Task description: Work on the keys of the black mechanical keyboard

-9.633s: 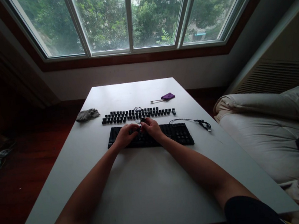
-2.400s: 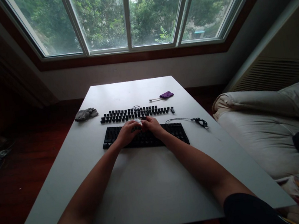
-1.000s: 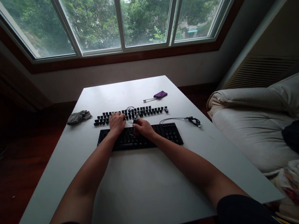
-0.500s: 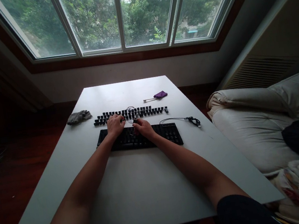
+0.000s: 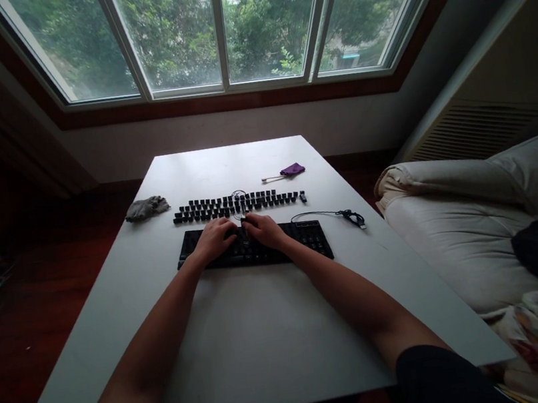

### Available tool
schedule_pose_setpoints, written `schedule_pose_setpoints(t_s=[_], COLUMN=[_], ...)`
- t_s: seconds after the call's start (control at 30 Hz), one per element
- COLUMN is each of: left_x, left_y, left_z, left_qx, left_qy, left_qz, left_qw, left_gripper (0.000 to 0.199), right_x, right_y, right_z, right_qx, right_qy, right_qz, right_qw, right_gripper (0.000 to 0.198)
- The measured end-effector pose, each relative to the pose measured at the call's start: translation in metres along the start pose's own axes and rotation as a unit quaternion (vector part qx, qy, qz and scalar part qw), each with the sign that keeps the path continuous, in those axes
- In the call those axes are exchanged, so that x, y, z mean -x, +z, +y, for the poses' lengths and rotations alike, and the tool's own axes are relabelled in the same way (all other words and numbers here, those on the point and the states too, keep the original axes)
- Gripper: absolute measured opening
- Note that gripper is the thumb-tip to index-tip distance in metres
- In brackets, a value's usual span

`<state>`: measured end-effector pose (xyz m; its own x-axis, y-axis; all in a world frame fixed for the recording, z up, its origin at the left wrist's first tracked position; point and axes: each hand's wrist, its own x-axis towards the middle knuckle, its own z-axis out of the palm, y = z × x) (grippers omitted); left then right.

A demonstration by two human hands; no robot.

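A black keyboard [image 5: 189, 246] lies across the white table, with dark keys at its right end. My left hand [image 5: 214, 238] rests on its left-middle part, fingers bent over the far edge and thumb on the key side. Close beside it, my right hand [image 5: 264, 230] pinches a small keycap puller [image 5: 244, 217] above the middle of the keyboard. Thin metal wires stick out from the puller on the far side; its grip is mostly hidden by my fingers. Beyond the keyboard, loose black keycaps [image 5: 268, 199] stand in rows.
A grey cloth [image 5: 147, 208] lies at the table's left edge. Farther back are a purple cloth pouch [image 5: 292, 170] and a thin stick [image 5: 272, 179]. The coiled USB cable [image 5: 352, 217] lies right of the keyboard. A pale sofa [image 5: 446, 235] stands beside the table [image 5: 251, 352].
My left hand has come back from the keycap rows onto the keyboard, beside my right hand. My right hand still holds the puller. The view has shifted slightly.
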<state>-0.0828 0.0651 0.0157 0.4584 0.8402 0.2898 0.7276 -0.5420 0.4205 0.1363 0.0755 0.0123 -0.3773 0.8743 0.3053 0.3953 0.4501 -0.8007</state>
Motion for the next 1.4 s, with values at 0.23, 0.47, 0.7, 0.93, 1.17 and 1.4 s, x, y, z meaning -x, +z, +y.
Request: schedule_pose_setpoints(t_s=[0.23, 0.47, 0.7, 0.93, 1.17, 1.4], left_x=[0.000, -0.001, 0.001, 0.002, 0.002, 0.001], left_y=[0.000, -0.004, -0.007, -0.009, -0.008, -0.007], left_z=[0.000, -0.002, -0.005, -0.007, -0.009, -0.003], left_qx=[-0.046, -0.063, -0.065, -0.052, -0.051, -0.022], left_qy=[0.002, -0.003, -0.015, -0.020, -0.022, -0.032], left_qz=[-0.006, -0.013, -0.011, -0.007, -0.015, 0.021], left_qw=[0.999, 0.998, 0.998, 0.998, 0.998, 0.999], left_gripper=[0.019, 0.020, 0.018, 0.016, 0.017, 0.015], right_x=[-0.004, 0.003, 0.010, 0.009, -0.001, -0.004], right_y=[-0.003, -0.005, 0.002, 0.007, 0.007, 0.007], right_z=[0.010, -0.001, -0.002, 0.003, 0.008, 0.016], right_qx=[-0.052, 0.038, 0.098, 0.018, -0.240, -0.256], right_qy=[-0.003, -0.129, -0.161, -0.106, -0.030, -0.019], right_qz=[-0.087, -0.120, -0.059, -0.034, 0.029, 0.045], right_qw=[0.995, 0.984, 0.980, 0.994, 0.970, 0.966], right_gripper=[0.022, 0.011, 0.010, 0.019, 0.023, 0.025])
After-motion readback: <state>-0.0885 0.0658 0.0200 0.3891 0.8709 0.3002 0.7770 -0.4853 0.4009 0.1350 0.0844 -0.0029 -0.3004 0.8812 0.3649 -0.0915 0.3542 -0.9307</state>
